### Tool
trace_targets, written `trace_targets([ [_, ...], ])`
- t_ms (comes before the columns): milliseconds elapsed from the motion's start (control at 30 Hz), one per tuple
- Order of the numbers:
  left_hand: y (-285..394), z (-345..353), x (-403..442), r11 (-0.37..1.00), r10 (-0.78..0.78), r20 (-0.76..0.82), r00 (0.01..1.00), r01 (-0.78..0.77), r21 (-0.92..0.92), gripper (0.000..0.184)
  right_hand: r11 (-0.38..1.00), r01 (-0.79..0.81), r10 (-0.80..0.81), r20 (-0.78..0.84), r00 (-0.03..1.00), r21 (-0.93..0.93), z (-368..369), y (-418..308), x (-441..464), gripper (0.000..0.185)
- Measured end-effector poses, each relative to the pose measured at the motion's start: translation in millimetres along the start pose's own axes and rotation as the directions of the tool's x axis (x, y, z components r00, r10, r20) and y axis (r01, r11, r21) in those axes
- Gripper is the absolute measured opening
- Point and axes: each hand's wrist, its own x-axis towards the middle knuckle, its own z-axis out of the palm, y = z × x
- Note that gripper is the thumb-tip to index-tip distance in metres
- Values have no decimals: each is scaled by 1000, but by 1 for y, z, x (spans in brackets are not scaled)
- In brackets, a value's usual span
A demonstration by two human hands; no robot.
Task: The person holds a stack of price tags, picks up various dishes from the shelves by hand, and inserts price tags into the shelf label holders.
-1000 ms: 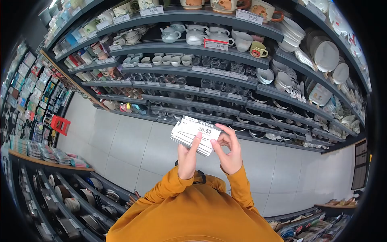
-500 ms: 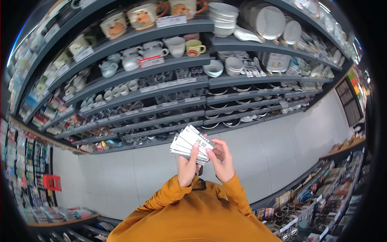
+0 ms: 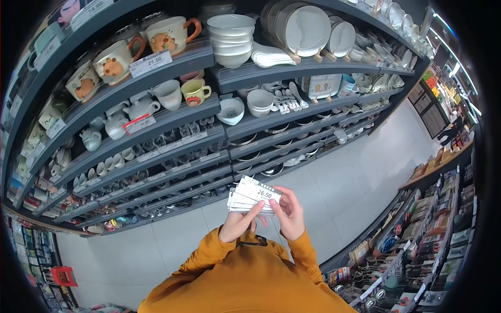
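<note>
White rectangular price cards (image 3: 251,197): fanned — left hand (image 3: 240,221) and right hand (image 3: 290,213) pinch them, fingers nearly closed.
Dark grey shelves (image 3: 245,81): ahead — bearing stacked white ceramic bowls (image 3: 230,40).

both arms (image 3: 209,255) in mustard-orange cloth sleeves (image 3: 306,255) bend inward before the torso (image 3: 245,284). the bare left hand (image 3: 238,223) is closed, thumb (image 3: 255,210) slanting up, its mostly hidden fingers probably curled; the bare right hand (image 3: 291,215) pinches beside it.

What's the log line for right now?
left hand: holding fanned price cards; right hand: thumb at top card, marked 26.50; ahead: tableware shelves
</note>
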Motion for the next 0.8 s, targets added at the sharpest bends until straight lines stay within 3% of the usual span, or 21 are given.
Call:
trace_targets([
  [100, -2, -7, 29, 993, -88, 33, 996, 91, -74, 32, 989, 48, -40, 56, 998, -141, -17, -3, 25, 34],
  [200, -11, -3, 65, 988, -100, 48, 994, 105, -115, 32, 999, -7, 7, -19, 1000, -44, -36, -3, 42, 34],
  [333, -19, 16, 110, 973, -148, 143, 979, 170, -156, 30, 998, -30, 23, -136, 990, -56, -75, 5, 53, 34],
  [567, -34, 80, 170, 979, -202, 304, 931, 201, 34, 26, 992, -104, 75, -320, 944, -75, -152, 14, 48, 35],
  [733, -64, 143, 202, 970, -239, 269, 933, 240, 30, 24, 997, -57, 71, -406, 911, 47, -222, 20, 48, 31],
  [800, -77, 176, 212, 958, -280, 256, 925, 253, 134, 23, 994, -106, 106, -363, 926, 18, -265, 24, 39, 30],
])
